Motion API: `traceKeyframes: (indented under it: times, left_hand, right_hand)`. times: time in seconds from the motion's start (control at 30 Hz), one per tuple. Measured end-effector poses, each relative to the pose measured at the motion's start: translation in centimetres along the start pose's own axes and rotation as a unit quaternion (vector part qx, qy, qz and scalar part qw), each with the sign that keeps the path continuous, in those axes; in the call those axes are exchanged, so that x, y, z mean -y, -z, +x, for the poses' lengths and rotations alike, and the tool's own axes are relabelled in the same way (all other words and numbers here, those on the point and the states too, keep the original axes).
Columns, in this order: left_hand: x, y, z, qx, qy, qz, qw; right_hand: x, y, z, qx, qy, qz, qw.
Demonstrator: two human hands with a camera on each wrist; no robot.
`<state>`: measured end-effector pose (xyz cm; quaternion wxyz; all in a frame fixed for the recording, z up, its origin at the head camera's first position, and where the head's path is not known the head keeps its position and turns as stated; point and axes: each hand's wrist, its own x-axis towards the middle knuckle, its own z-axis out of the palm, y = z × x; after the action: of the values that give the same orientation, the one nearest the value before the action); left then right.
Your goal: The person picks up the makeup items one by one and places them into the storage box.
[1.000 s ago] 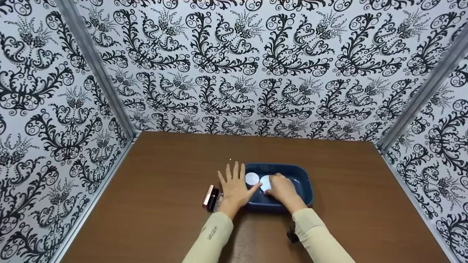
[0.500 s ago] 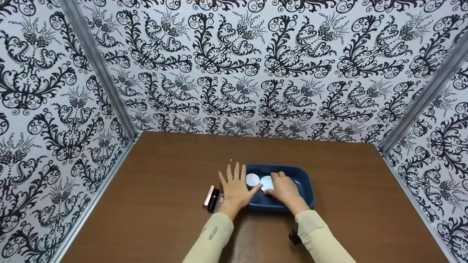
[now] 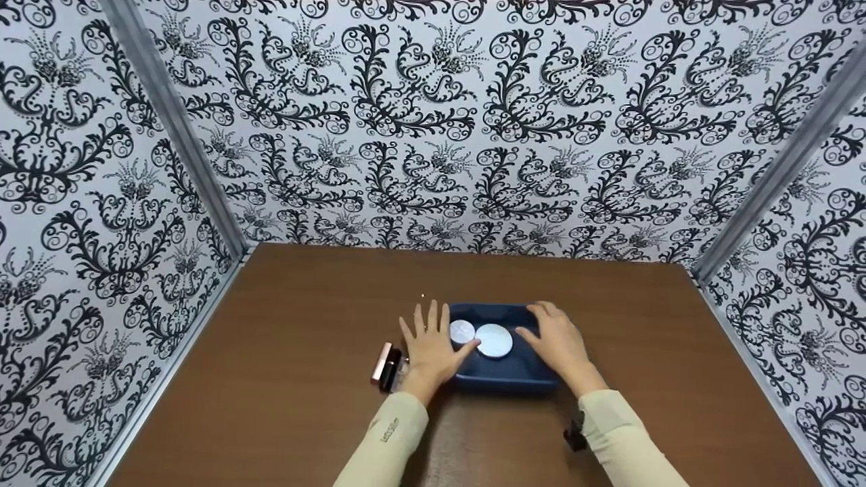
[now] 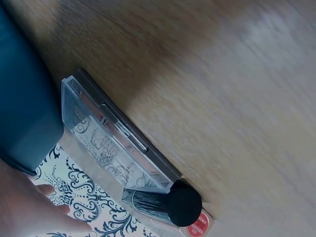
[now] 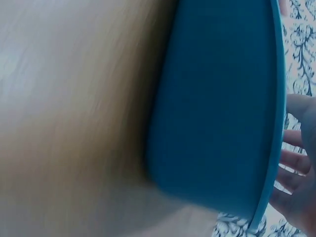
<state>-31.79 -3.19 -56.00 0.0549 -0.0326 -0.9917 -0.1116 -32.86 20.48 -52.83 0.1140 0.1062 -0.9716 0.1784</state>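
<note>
**Larger white round disc [image 3: 494, 341] in dark-blue plastic tray [image 3: 502, 385]**

Just left of tray's centre; likely light, stiff, best pinched by its rim. Left hand [image 3: 433, 353] spread at left edge, right hand [image 3: 561, 343] loosely open at right edge, both empty; contact unclear.

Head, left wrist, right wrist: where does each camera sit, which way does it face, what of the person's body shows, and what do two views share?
Head: on the head, facing forward and down at a blue basin and patterned wallpaper; left hand, right hand and sleeves show.
Left wrist: on that wrist, facing a clear-lidded compact; left hand partly shows, lower left.
Right wrist: on that wrist, facing the blue basin's outer wall; fingers show at right.
Shared: both wrist views show blue basin and patterned wallpaper.
</note>
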Motion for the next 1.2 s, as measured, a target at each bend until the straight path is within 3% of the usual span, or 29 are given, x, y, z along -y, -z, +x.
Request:
traceKeyframes:
  times: [0.23,0.43,0.6,0.87,1.2]
  left_hand:
    - [0.2,-0.1,0.3,0.011,0.004,-0.006,0.9999]
    - [0.3,-0.2,0.2,-0.008,0.001,-0.006,0.9999]
    - [0.2,0.0,0.2,-0.018,-0.002,-0.008,0.9998]
    - [0.1,0.2,0.0,-0.007,-0.003,-0.008,0.9999]
    - [0.0,-0.2,0.1,-0.003,0.001,-0.007,1.0]
  right_hand:
    - [-2.6,0.1,-1.2,-0.021,0.023,0.014,0.9994]
    - [-3.7,0.0,-2.3,-0.02,0.03,0.026,0.999]
    - [-4.1,0.0,-3.0,0.001,0.028,0.038,0.9989]
    - [-4.4,-0.5,-3.9,0.041,0.022,0.058,0.9972]
    - [-4.7,-0.8,-4.4,0.026,0.048,0.051,0.9972]
